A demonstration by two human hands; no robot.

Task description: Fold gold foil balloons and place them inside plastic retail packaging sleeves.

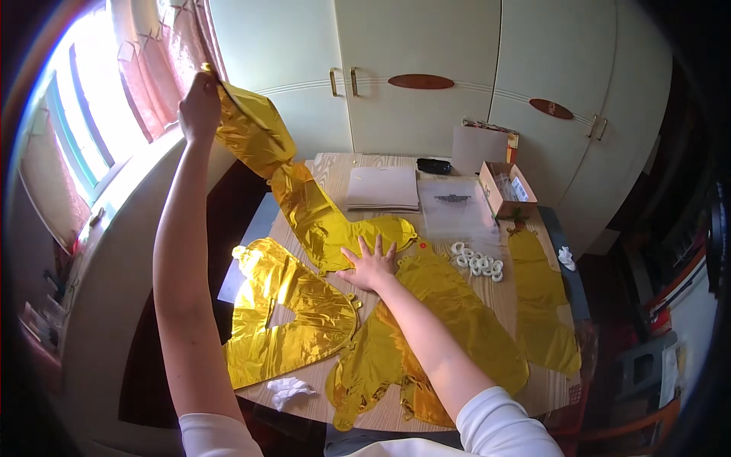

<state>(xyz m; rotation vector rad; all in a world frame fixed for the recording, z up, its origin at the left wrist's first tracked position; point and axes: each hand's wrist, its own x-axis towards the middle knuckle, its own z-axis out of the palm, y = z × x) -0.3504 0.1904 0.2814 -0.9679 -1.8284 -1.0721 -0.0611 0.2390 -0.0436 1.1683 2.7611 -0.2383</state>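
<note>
My left hand (199, 110) is raised at the far left, its fingers closed on one end of a flat gold foil balloon (308, 206). From there the balloon hangs slantwise down to the table. My right hand (371, 266) lies with spread fingers on the balloon's lower end, pressing it to the tabletop. Left of that hand is another flat gold foil balloon (304, 343) with a gap in its middle. More gold foil (464, 327) spreads under my right forearm, and a further gold foil piece (542, 297) lies along the table's right side.
On the wooden table (331, 166) are a cardboard stack (383, 188), a clear plastic bag (457, 209), several white rings (478, 261), a small open box (506, 190), a black object (434, 165) and crumpled tissue (289, 391). White cabinets (426, 46) stand behind; a curtained window is left.
</note>
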